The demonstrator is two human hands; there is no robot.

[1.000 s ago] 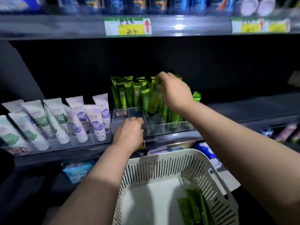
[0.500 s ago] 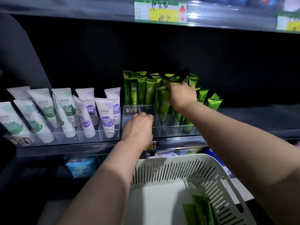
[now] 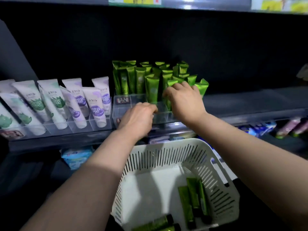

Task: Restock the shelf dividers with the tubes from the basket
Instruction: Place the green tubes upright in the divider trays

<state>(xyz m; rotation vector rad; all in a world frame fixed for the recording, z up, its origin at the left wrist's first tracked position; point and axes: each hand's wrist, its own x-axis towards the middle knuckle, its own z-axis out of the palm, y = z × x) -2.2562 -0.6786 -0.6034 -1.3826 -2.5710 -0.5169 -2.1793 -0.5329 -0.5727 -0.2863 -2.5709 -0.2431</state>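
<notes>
Several green tubes stand upright in a clear shelf divider on the middle shelf. My right hand reaches in among them from the right, its fingers curled round a green tube that stands low in a front slot. My left hand rests on the divider's front, fingers curled over its clear edge. Below my arms is a white slotted basket. It holds a few green tubes on the right of its floor and more green tubes at its near edge.
White tubes with green and purple prints fill a second clear divider on the left. The upper shelf edge carries price tags. Right of the green tubes lies bare dark shelf. Packets sit on the lower shelf.
My right hand has come down and toward the front with the green tube, sinking it into the divider. My left hand has stayed on the divider's edge. The view has tilted down.
</notes>
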